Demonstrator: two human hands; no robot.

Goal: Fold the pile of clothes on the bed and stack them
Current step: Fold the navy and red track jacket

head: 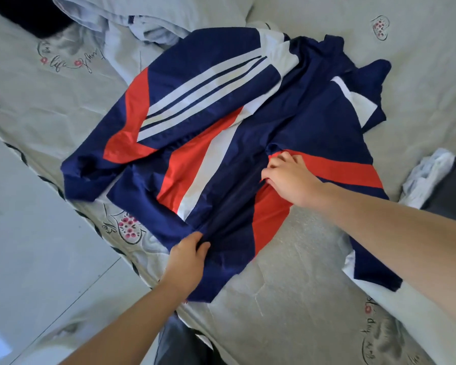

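Observation:
A navy, red and white track jacket [221, 122] lies spread on the bed [287, 299], one striped sleeve folded across its front towards the left. My left hand [187, 255] pinches the jacket's navy hem at the near edge. My right hand [290, 175] grips a bunch of fabric in the jacket's middle, where navy meets a red band. My right forearm crosses over the jacket's right part and hides some of it.
Pale blue clothes [142, 19] lie heaped at the top, beside a black garment [32, 19] at the top left. A white cloth [429, 175] and a dark grey item [450, 188] sit at the right edge. The tiled floor [32, 219] runs along the bed's left side.

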